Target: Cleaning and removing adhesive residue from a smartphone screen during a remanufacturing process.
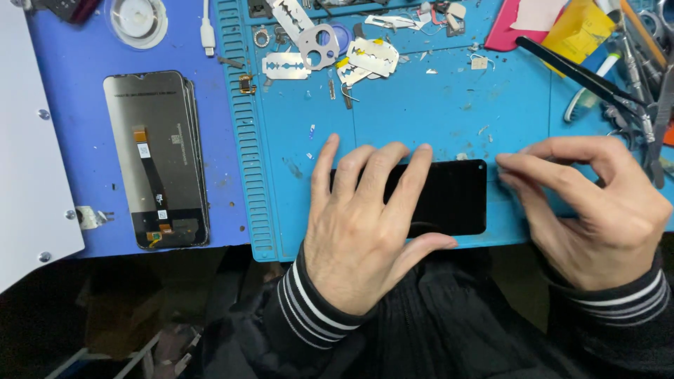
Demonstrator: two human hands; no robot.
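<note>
Phone (449, 200), black and face up, lies lengthwise at the near edge of the light blue mat (421, 105), just in front of the person.

The left hand (358, 224) rests flat on the phone's left half. Its fingers are spread and straight, and the thumb lies along the near edge. It presses down on the phone and grips nothing. The right hand (597, 210) is at the phone's right end. Its thumb and forefinger tips (507, 165) are drawn close together just beside the top right corner. Whether they pinch a film, an edge or nothing at all cannot be told.

To my eye the step in hand is steadying the phone while that corner is worked. Any pull there calls for firm, even pressure from the flat hand, so that the phone does not slide off the mat's near edge.

Well to the left, a stack of spare screens (158, 158) lies back side up on a darker blue board. Black tweezers (576, 74) lie at the mat's far right. Razor blades (286, 66) and small metal scraps are scattered along the far edge.
</note>
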